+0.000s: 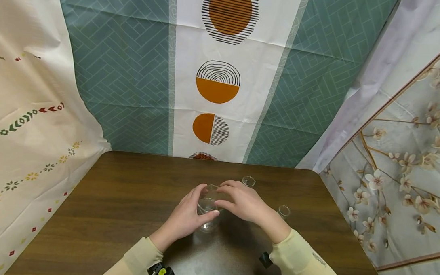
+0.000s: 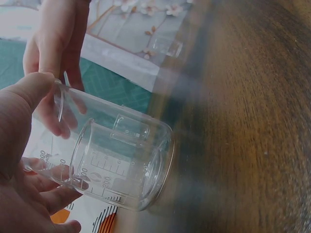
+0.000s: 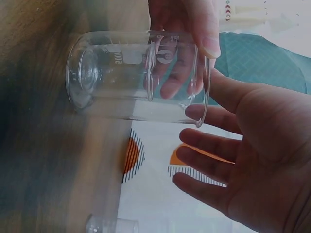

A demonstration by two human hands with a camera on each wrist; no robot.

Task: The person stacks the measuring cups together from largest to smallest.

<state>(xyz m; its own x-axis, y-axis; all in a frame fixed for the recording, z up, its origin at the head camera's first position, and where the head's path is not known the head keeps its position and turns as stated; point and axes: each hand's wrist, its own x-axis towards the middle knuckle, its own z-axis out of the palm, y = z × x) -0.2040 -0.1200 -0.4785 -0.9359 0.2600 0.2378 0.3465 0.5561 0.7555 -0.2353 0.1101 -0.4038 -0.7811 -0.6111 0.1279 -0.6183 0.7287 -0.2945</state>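
A large clear glass beaker [image 1: 207, 225] with printed volume marks stands upright on the brown table. Inside it sits a smaller glass beaker [image 2: 104, 162], its rim well below the outer one. My left hand [image 1: 188, 213] grips the large beaker near the rim, thumb on one side and fingers round the other. At the opposite side, my right hand [image 1: 241, 199] has its fingers spread and loosely bent, fingertips right at the rim. In the right wrist view the right palm [image 3: 269, 145] faces the beaker, with three fingers off the glass.
A small glass vessel [image 1: 248, 181] stands behind the right hand, and another [image 1: 284, 211] stands to the right of that wrist. The wood-grain table [image 1: 138, 183] meets a patterned cloth [image 1: 124, 69] at its back edge, with more hangings at both sides.
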